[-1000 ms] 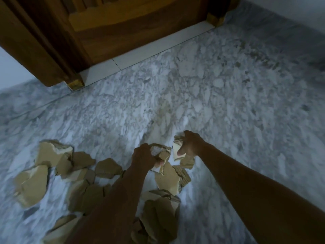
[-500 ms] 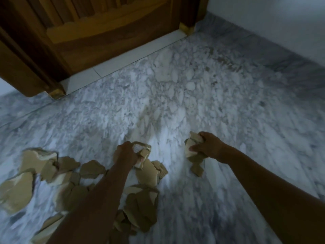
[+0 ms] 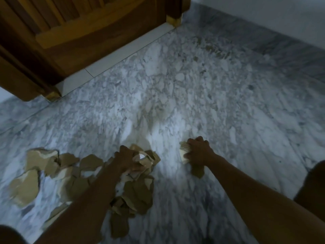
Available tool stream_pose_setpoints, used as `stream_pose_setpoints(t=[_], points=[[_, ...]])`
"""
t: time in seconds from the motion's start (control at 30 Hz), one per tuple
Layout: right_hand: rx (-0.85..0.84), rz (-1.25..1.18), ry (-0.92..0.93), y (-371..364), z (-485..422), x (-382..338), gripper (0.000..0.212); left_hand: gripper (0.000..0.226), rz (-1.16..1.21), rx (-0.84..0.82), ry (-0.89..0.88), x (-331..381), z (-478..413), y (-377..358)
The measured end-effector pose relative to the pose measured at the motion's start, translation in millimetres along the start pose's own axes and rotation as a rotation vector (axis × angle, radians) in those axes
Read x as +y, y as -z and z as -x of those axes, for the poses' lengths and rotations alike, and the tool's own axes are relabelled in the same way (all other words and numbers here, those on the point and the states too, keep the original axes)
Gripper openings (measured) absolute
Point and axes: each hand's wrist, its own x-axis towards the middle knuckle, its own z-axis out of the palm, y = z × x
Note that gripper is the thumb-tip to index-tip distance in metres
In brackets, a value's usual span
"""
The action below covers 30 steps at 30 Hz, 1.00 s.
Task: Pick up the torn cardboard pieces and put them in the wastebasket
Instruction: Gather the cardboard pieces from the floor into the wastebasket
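Several torn brown cardboard pieces lie scattered over the marble floor at the lower left and centre. My left hand is closed on a bunch of pieces above the middle of the heap. My right hand is off to the right, gripping a small stack of pieces whose pale torn edges stick out on its left; one brown piece hangs below the hand. No wastebasket is in view.
A wooden door with a white threshold strip stands at the top left. A pale wall with a grey marble skirting runs along the top right. Grey-white marble floor spreads between them. A dark knee shows at the right edge.
My right hand has carried its stack away to the right of the heap. My left hand stays over the heap, gripping pieces. The view has shifted right.
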Motion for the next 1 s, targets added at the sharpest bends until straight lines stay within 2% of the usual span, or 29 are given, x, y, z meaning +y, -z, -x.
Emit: stream_pose_setpoints(t=[0.07,0.17,0.23,0.33,0.4,0.47,0.53,0.6,0.67,0.73,0.83,0.9,1.0], points=[[0.027,-0.091,0.023,14,3,-1,0.06,0.075,-0.09,0.081,0.028,2,-5,-13],[0.092,-0.553,-0.043,37,3,4,0.04,0.085,0.005,0.083,0.018,-4,-11,-18],[0.101,-0.68,-0.06,51,8,8,0.037,0.091,0.072,0.08,0.02,-5,-12,-17],[0.089,-0.546,-0.036,66,15,12,0.031,0.082,0.222,0.171,0.023,-3,-12,-20],[-0.005,-0.383,-0.033,70,20,13,0.03,0.068,0.302,0.224,-0.014,-2,-11,-19],[-0.149,-0.147,-0.074,62,22,15,0.044,0.078,0.3,0.227,-0.042,-6,-10,-16],[-0.212,0.018,-0.147,40,20,18,0.062,0.094,0.269,0.22,-0.049,-8,-7,-14],[-0.178,0.149,-0.176,12,21,21,0.067,0.101,0.24,0.205,-0.038,-8,-5,-14],[-0.063,0.226,-0.15,-9,26,21,0.063,0.102,0.233,0.17,-0.019,-8,0,-13],[0.028,0.193,-0.123,-17,32,18,0.063,0.092,0.286,0.152,-0.029,-12,2,-8],[-0.003,0.107,-0.135,-15,35,15,0.058,0.071,0.351,0.152,-0.071,-16,4,4],[-0.085,0.067,-0.185,-7,37,15,0.051,0.061,0.399,0.156,-0.091,-16,3,14],[-0.24,-0.165,-0.268,14,37,14,0.045,0.048,0.373,0.093,-0.1,-11,3,26]])
